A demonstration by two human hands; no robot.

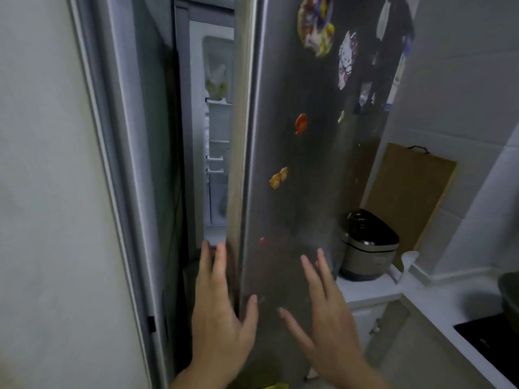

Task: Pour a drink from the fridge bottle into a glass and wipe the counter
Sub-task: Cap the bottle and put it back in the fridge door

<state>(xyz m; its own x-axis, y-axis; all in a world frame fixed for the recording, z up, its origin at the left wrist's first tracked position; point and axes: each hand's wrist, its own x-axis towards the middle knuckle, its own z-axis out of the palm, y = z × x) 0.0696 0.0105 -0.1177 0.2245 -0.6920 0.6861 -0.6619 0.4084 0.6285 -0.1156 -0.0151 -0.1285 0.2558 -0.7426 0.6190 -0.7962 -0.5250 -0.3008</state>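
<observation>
A tall steel fridge door (295, 169) stands ajar, leaving a narrow gap that shows white door shelves (217, 153) inside. My left hand (220, 318) is at the door's left edge, fingers spread, fingertips reaching into the gap and thumb on the door's front. My right hand (325, 315) hovers open in front of the door's lower face, fingers apart, holding nothing. No bottle or glass can be made out; the shelf contents are blurred.
Magnets (316, 23) dot the door. A white wall (50, 192) is close on the left. To the right a white counter (373, 290) holds a rice cooker (368, 245), with a wooden cutting board (410, 192) leaning on the tiles and a dark cooktop (494, 343).
</observation>
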